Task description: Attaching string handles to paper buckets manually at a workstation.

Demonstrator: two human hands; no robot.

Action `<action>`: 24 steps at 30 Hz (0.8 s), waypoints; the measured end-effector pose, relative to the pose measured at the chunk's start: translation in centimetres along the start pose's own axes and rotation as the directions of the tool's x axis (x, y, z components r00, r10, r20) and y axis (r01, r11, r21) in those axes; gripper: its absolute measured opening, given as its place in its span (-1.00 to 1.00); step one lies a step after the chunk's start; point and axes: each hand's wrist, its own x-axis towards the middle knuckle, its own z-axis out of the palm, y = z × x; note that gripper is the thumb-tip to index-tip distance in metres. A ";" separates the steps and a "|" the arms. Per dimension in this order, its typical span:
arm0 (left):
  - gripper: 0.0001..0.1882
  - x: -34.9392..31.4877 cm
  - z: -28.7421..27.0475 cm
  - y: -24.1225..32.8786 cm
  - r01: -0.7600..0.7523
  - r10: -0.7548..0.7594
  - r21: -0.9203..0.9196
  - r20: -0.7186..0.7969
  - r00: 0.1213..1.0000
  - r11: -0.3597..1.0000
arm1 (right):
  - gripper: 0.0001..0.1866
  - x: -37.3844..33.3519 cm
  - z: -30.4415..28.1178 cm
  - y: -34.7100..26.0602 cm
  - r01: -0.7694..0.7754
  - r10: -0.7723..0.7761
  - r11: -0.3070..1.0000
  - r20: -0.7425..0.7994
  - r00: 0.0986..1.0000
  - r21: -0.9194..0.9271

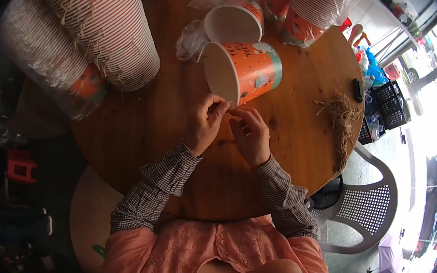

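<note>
An orange paper bucket (pixel 258 72) with a green band and a white inside lies on its side on the round wooden table (pixel 191 182), its mouth toward the left. My left hand (pixel 207 122) is at the lower edge of its rim, thumb and forefinger pinched together. Close beside it, my right hand (pixel 252 135) has its fingers curled, the tips almost meeting the left ones at the rim. Whatever the fingertips hold is too small to make out. Just behind lies a second paper bucket (pixel 232 24) on its side, with clear plastic wrap (pixel 190 41) around it.
Tall stacks of nested paper buckets (pixel 116 40) stand at the back left, with more wrapped stacks (pixel 321 0) at the back right. A bundle of straw-coloured strands (pixel 342 122) lies near the right edge beside a small black object (pixel 358 90). A grey plastic chair (pixel 369 208) stands to the right.
</note>
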 end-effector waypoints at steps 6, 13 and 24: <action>-0.87 -0.4 0.0 0.3 0.035 -0.036 -0.040 -0.023 0.999 0.999 | -0.70 0.3 -0.2 -0.5 0.402 -0.424 0.842 0.019 0.905 -0.360; -0.89 -0.1 -0.4 1.3 0.011 -0.009 -0.158 0.009 1.000 0.987 | -0.68 7.0 -2.2 -4.2 0.729 -0.603 0.403 0.438 0.667 -0.554; -0.86 4.7 -3.2 8.0 -0.175 0.165 0.050 0.166 0.972 0.983 | -0.79 3.2 -4.0 -5.2 0.551 -0.524 0.603 0.234 0.819 -0.577</action>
